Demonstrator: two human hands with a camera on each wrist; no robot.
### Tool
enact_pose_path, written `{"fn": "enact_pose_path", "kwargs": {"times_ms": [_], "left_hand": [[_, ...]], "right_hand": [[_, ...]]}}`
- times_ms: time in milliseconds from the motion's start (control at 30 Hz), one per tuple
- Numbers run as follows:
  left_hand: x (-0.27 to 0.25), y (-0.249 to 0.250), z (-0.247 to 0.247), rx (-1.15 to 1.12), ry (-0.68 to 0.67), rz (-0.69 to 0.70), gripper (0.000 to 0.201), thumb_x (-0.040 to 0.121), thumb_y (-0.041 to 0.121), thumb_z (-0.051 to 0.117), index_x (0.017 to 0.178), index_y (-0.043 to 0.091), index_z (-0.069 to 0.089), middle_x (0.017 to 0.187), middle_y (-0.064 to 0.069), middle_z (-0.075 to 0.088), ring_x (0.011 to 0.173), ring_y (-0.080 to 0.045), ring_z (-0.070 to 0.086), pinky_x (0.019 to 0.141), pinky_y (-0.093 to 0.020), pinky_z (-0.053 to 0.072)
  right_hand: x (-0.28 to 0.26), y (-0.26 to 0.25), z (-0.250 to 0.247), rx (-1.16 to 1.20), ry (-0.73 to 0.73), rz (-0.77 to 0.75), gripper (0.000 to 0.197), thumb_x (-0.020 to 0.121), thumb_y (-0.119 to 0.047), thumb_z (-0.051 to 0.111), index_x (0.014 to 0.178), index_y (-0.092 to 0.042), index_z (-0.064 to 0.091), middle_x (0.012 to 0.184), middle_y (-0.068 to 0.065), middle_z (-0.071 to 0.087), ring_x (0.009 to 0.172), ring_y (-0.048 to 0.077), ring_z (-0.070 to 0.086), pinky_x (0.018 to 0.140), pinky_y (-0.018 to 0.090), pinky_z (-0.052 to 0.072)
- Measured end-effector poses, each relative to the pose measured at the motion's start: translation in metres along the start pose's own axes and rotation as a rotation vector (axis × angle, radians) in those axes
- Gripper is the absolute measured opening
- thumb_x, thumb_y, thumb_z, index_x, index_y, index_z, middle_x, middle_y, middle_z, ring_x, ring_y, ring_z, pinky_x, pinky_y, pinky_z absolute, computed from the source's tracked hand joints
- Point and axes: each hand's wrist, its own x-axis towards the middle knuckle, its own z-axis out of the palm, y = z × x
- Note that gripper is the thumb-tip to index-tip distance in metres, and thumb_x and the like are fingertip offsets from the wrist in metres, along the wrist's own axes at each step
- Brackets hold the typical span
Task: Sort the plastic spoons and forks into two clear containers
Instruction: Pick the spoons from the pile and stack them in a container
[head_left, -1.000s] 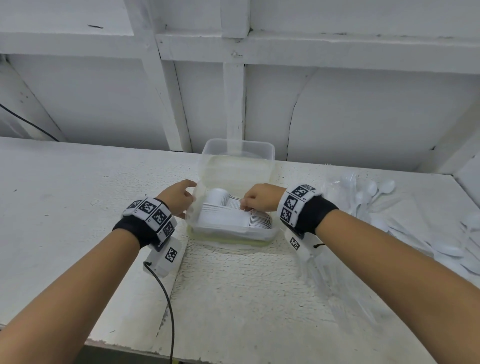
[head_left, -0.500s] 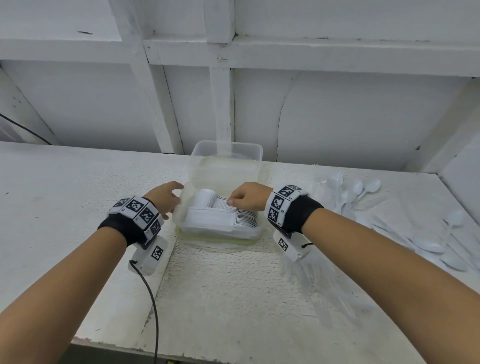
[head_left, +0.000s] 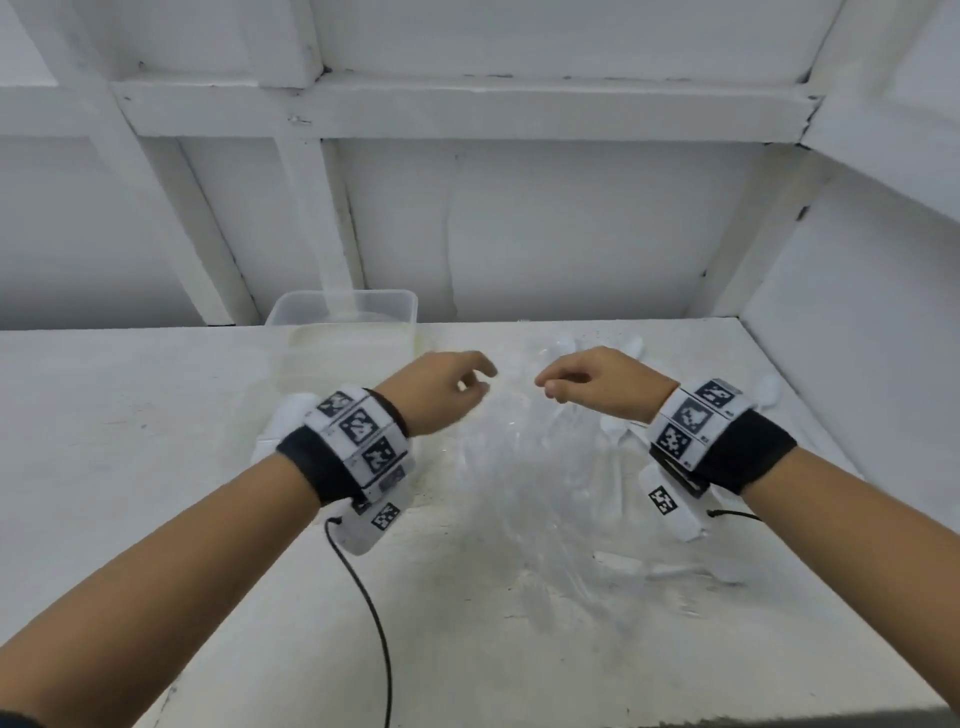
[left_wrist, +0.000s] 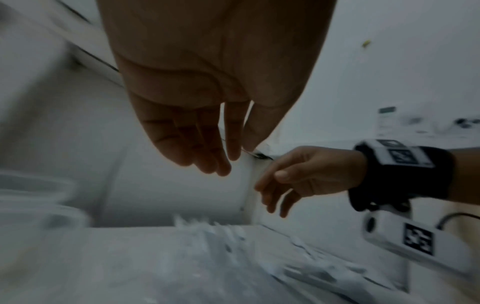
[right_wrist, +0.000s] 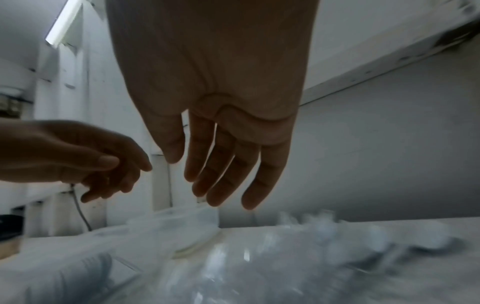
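— So where are the hands, going by the clear rectangular plastic container (head_left: 343, 317) at the back of the white rough-topped table (head_left: 130, 441)?

— Both hang in the air nearer the camera than that container and off to its right. The left hand (head_left: 441, 387) is the closer one to it; the right hand (head_left: 597, 384) is further right, and a small gap separates their fingertips.

— Holding anything?

— No. The left wrist view shows the left hand's fingers (left_wrist: 207, 144) hanging loose and nearly straight, with nothing between them. The right wrist view shows the same for the right hand (right_wrist: 221, 144) — fingers slack, pointing down, empty.

— And the cutlery?

— A blurred heap of clear plastic forks (head_left: 524, 467) lies on the table below and between the hands, to the right of the container and nearer the camera. White plastic spoons (head_left: 769, 389) lie further right again, past the right wrist. I cannot count either.

— The second container?

— Just in front of the far one, mostly hidden behind the left wrist; only a stack of white pieces (head_left: 283, 421) shows at the wrist's left edge. Whether those are spoons or forks I cannot tell from here.

— Anything else?

— Marker-printed wristbands (head_left: 363, 436) on both wrists — and a black cable (head_left: 374, 613) trails from the left one toward the table's near edge.
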Motion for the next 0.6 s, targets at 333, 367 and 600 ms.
{"fn": "enact_pose_path", "kwargs": {"times_ms": [333,367,600], "left_hand": [[0.079,0.089,0.114,0.29,-0.413,0.129,0.022,0.098,0.022,0.041,0.091,0.006,0.054,0.112,-0.017,0.061,0.103,-0.031,0.057,0.073,-0.029,0.041],[0.082,0.093,0.121,0.315,-0.418,0.11,0.022,0.098,0.026,0.042,0.095,0.005,0.049,0.103,-0.017,0.061,0.097,-0.032,0.058,0.068,-0.028,0.038],[0.091,0.103,0.135,0.403,-0.446,0.031,0.031,0.094,0.025,0.05,0.071,0.006,0.046,0.064,-0.002,0.039,0.056,-0.019,0.043,0.047,-0.024,0.034]], "right_hand": [[-0.061,0.102,-0.003,0.012,0.038,0.312,0.019,0.09,-0.016,0.057,0.104,-0.011,0.068,0.087,-0.002,0.066,0.068,0.003,0.058,0.063,0.006,0.04],[-0.063,0.106,-0.001,0.018,0.043,0.327,0.018,0.091,-0.016,0.056,0.103,-0.01,0.068,0.084,-0.002,0.065,0.066,0.002,0.057,0.062,0.007,0.04],[-0.058,0.12,0.003,0.068,0.097,0.369,0.017,0.092,-0.015,0.053,0.094,-0.009,0.068,0.081,0.002,0.065,0.068,0.01,0.057,0.061,0.014,0.042]]}}
